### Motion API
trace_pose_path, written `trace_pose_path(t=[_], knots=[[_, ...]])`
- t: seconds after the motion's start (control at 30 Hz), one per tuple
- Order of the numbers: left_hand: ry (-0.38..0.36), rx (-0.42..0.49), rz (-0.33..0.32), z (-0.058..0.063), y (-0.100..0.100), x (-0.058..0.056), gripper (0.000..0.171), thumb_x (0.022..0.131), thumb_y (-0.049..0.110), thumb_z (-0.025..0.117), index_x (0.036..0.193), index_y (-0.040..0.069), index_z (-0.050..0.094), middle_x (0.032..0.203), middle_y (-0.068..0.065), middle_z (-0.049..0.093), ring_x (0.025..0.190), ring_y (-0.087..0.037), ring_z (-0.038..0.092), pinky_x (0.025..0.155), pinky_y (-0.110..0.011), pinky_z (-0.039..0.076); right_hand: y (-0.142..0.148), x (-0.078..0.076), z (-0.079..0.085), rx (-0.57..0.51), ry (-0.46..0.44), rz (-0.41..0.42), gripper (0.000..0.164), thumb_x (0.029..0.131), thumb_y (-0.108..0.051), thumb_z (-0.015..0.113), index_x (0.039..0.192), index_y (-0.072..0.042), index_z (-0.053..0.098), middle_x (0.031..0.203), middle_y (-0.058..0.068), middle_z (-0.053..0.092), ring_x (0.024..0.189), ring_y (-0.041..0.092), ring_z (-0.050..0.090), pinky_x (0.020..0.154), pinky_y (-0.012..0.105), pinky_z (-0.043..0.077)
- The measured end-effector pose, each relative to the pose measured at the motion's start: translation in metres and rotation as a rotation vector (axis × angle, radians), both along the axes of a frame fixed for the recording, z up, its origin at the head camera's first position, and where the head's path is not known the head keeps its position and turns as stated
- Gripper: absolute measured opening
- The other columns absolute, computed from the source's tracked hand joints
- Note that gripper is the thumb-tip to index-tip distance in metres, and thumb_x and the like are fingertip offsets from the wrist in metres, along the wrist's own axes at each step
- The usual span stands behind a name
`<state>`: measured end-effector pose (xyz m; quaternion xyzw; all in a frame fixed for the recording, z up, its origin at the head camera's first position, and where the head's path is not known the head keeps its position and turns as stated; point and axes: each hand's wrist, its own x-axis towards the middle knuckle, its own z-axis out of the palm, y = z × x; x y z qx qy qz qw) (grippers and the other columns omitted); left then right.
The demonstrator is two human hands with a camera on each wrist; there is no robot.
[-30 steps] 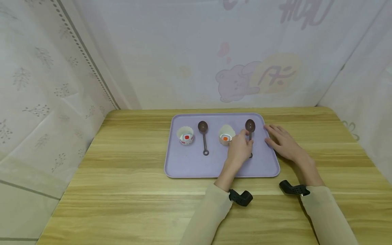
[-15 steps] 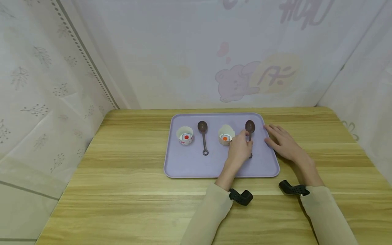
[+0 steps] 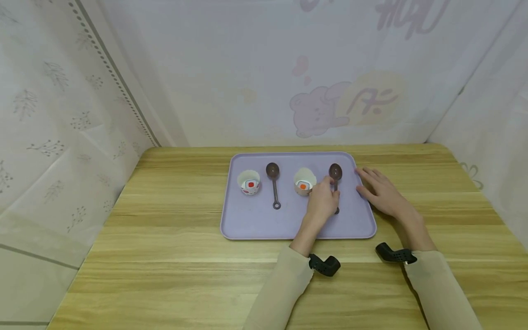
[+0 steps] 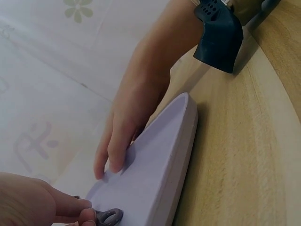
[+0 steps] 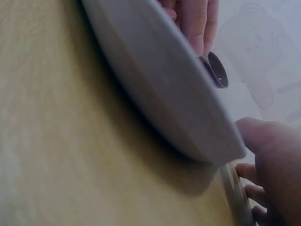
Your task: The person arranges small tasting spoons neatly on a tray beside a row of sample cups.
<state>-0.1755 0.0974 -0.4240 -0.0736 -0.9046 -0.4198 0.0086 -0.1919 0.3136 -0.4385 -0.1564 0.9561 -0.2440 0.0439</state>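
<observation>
My left hand (image 3: pixel 323 200) pinches the handle of the right-hand brown measuring spoon (image 3: pixel 335 171) over the lilac tray (image 3: pixel 255 229). In the left wrist view the ring end (image 4: pixel 109 217) of that handle sticks out past my fingertips. My right hand (image 3: pixel 381 191) lies at the tray's right side, thumb and fingers relaxed and touching the rim. Just left of my left hand stands a paper cupcake cup (image 3: pixel 305 176) with an orange-marked white piece inside. A second brown spoon (image 3: pixel 276 185) lies farther left, its bowl toward the back.
Another paper cup (image 3: pixel 249 182), holding a red-marked white piece, stands at the tray's left. Under the tray is a wooden table (image 3: pixel 173 220). A printed white curtain (image 3: pixel 231 73) hangs behind the table and along its sides.
The right-hand spoon has shifted slightly toward the person and a little left in my left hand. My right hand stays at the tray's rim.
</observation>
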Motion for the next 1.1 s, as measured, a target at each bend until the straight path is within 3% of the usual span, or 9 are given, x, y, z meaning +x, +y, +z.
trace_pose_path(t=[0.5, 1.1], knots=[[0.004, -0.046, 0.002, -0.0011, 0.002, -0.0008, 0.025, 0.094, 0.014, 0.072, 0.116, 0.004, 0.066, 0.089, -0.013, 0.072, 0.071, -0.019, 0.068, 0.058, -0.028, 0.051, 0.0005, -0.001, -0.0014, -0.003, 0.019, 0.01, 0.065, 0.106, -0.037, 0.05, 0.158, -0.005, 0.029, 0.16, 0.032, 0.02, 0.147, 0.054, 0.009, 0.115, 0.068, 0.008], [0.007, -0.081, 0.006, -0.0023, 0.0056, -0.0018, 0.026, 0.095, 0.015, 0.071, 0.118, 0.002, 0.067, 0.104, -0.015, 0.073, 0.092, -0.027, 0.072, 0.073, -0.033, 0.057, 0.0021, -0.0017, -0.0035, 0.001, 0.018, 0.006, 0.065, 0.106, -0.038, 0.05, 0.159, -0.006, 0.028, 0.16, 0.032, 0.02, 0.147, 0.055, 0.01, 0.114, 0.069, 0.009]])
